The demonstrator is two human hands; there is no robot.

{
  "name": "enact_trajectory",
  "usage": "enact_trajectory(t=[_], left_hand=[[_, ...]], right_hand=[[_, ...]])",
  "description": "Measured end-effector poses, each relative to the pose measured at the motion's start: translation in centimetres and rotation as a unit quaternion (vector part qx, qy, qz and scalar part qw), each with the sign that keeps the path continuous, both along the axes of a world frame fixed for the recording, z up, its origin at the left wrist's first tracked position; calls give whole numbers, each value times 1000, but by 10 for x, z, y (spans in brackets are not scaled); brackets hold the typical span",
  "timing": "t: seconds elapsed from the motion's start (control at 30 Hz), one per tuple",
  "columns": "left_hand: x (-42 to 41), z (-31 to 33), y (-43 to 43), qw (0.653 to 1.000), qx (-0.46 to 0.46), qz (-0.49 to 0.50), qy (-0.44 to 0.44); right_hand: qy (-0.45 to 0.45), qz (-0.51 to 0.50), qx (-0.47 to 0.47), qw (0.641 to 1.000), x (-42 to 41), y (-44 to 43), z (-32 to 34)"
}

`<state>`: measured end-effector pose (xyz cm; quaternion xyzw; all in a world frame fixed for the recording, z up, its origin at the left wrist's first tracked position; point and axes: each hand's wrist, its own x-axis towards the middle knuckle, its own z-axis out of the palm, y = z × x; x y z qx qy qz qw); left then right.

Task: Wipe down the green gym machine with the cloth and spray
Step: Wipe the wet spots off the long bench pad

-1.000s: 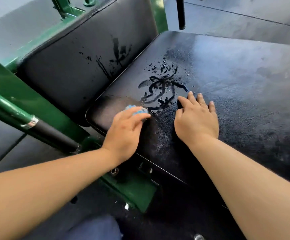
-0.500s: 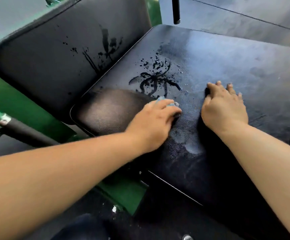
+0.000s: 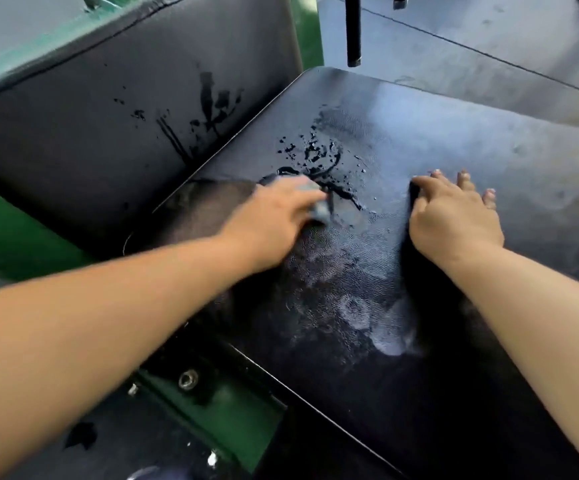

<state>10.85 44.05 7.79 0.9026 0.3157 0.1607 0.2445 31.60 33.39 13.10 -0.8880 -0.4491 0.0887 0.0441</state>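
- A crumpled blue-grey cloth (image 3: 321, 209) lies pressed to the black seat pad (image 3: 471, 140) of the green gym machine (image 3: 21, 237), at the near edge of a patch of wet streaks and droplets (image 3: 315, 157).
- The person's left hand (image 3: 274, 220) grips the cloth, fingers curled together over it. The hand is blurred, so the thumb cannot be made out.
- The right hand (image 3: 454, 220) rests palm down on the same pad, well to the right of the cloth, holding nothing. Its fingers are spread apart with the tips touching the vinyl.
- Between the two hands and nearer the camera, the pad shows a dull, smeared sheen (image 3: 357, 306).
- Left of the seat stands the tilted black back pad (image 3: 90, 150), marked with dark runs of liquid (image 3: 208, 109).
- Green frame shows behind and below the pads, with a metal bolt (image 3: 187, 379) in the lower section.
- A black bar (image 3: 353, 29) hangs down past the seat's far corner, above the dark floor (image 3: 489, 39).
- Both forearms are bare.
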Motion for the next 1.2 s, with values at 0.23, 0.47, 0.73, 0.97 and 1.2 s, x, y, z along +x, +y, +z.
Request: enact_trajectory(t=[0.23,0.47,0.73,0.97,1.2], left_hand=[[5,5,26,972,-62,224,30],[15,6,10,999,16,25,26],[42,12,-16,992,-76,100,14],[46,40,-28,927,-348,-21,-137],[8,9,26,963,-194,165,-83]], right_hand=[[-13,7,15,1000,3,-5,-8],[-4,6,43,999,4,-5,-10],[24,-7,97,995,7,-4,-10],[112,-45,204,971,-5,-1,2],[96,256,104,956,-97,4,-17]])
